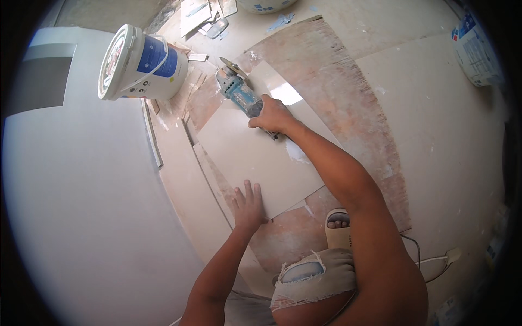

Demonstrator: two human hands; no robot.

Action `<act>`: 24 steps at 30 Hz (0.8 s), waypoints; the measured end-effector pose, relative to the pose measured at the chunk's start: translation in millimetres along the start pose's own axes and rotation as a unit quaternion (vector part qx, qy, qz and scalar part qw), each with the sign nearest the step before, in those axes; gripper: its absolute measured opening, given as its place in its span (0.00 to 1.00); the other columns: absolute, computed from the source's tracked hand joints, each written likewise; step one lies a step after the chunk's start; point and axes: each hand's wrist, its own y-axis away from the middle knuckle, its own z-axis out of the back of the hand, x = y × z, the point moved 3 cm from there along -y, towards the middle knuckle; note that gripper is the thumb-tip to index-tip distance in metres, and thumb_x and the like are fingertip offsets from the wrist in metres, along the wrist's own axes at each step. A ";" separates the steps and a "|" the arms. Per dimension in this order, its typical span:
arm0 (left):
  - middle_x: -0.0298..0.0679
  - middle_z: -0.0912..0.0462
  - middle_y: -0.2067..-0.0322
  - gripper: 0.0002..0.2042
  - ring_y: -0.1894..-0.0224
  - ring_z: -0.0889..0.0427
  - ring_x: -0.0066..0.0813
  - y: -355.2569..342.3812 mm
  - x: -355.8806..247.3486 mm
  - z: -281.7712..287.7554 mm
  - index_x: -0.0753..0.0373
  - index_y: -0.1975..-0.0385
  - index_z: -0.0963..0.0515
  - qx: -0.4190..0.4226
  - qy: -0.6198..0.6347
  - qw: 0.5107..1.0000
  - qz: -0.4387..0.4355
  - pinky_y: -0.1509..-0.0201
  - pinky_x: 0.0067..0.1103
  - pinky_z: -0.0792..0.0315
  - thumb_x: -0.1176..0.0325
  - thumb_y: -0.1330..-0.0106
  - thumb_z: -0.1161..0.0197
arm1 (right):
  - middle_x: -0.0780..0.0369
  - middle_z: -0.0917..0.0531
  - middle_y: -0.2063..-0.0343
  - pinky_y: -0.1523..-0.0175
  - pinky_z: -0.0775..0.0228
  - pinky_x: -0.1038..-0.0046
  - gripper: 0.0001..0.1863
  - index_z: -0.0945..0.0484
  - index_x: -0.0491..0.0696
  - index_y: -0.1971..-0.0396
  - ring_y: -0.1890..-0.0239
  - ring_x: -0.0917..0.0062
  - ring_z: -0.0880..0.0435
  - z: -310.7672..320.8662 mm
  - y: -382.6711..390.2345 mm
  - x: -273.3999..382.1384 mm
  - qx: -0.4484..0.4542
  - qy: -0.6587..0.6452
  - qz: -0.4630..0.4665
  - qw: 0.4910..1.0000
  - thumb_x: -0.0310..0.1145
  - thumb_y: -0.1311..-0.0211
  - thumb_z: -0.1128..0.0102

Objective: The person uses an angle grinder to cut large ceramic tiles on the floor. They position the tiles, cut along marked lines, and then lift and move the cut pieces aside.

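A large glossy beige tile (255, 152) lies flat on a dusty plywood board (337, 92) on the floor. My right hand (272, 115) grips the body of a blue angle grinder (239, 92), whose disc sits at the tile's far corner. My left hand (248, 205) presses flat on the tile's near edge, fingers spread. My foot in a sandal (338, 225) rests on the board just right of the tile's near corner, with my knee in torn trousers below it.
A white and blue plastic bucket (142, 64) lies on its side at the back left. A white wall (81, 206) fills the left. Tile offcuts (201, 16) lie at the back. A cable (429, 261) runs along the floor at the right.
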 end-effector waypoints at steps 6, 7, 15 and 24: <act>0.56 0.66 0.23 0.68 0.24 0.62 0.72 1.1 1.5 -1.4 0.60 0.23 0.58 -0.003 0.016 1.000 0.000 0.27 0.58 0.51 0.49 0.63 0.16 | 0.44 0.19 0.52 0.44 0.24 0.63 0.42 0.28 0.36 0.48 0.47 0.54 0.18 8.5 1.0 0.2 0.015 -0.010 -0.003 1.000 0.45 0.63 0.26; 0.56 0.64 0.23 0.67 0.25 0.60 0.72 1.6 1.5 -1.0 0.59 0.24 0.56 -0.021 0.018 1.000 -0.001 0.28 0.58 0.49 0.51 0.63 0.15 | 0.44 0.19 0.52 0.44 0.25 0.63 0.42 0.28 0.36 0.47 0.47 0.54 0.18 10.5 0.7 -0.1 0.007 -0.006 0.000 1.000 0.45 0.64 0.26; 0.55 0.60 0.24 0.64 0.26 0.56 0.73 2.8 1.8 -0.1 0.58 0.24 0.53 -0.037 0.034 0.999 -0.005 0.29 0.59 0.47 0.55 0.63 0.14 | 0.45 0.17 0.54 0.45 0.24 0.67 0.45 0.25 0.33 0.49 0.50 0.57 0.16 14.6 -2.9 -0.4 0.000 -0.018 -0.018 1.000 0.46 0.69 0.23; 0.56 0.67 0.23 0.67 0.24 0.61 0.71 -0.1 3.7 -3.1 0.59 0.23 0.58 -0.002 0.003 1.000 -0.002 0.27 0.58 0.51 0.48 0.61 0.16 | 0.45 0.17 0.53 0.46 0.24 0.65 0.45 0.25 0.35 0.48 0.50 0.58 0.16 13.9 -6.9 -1.3 0.003 -0.033 -0.034 0.999 0.45 0.69 0.23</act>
